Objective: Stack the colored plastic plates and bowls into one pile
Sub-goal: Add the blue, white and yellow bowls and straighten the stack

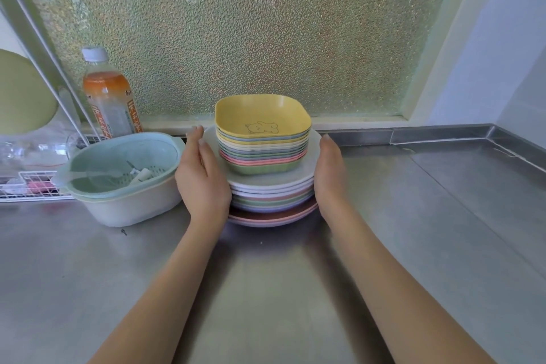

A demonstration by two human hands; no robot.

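- Already, in the head view, the coloured plastic ware stands as one pile on the brushed-steel worktop (413, 230), close to the frosted window behind it.
- At the bottom lie the wide round pastel plastic plates (271, 196), pink and lilac lowest, white on top; on them sits the nest of small square pastel bowls (261, 154), topped by the yellow square bowl with a bear drawing (261, 115).
- Judging by how they lie, the square nest sits a little off the plates' centre, and the lowest pink plate juts out towards the camera.
- The left hand (201, 177) is flat against the left side of the plates, fingers straight, its grip released rather than curled around anything.
- The right hand (331, 174) mirrors it on the right side, palm against the plate rims, likewise unclenched.
- The step in hand looks like squaring up the pile. To do it well, I would press both palms inward evenly and low, at plate level, so the rims line up without tipping the bowls above.
- Push gently: light plastic may skid on steel, and a lopsided shove could slide the whole pile.
- Just left of the pile sits the pale green colander in its white tub (124, 180), close enough to be knocked; behind that stands an orange drink bottle (109, 97).
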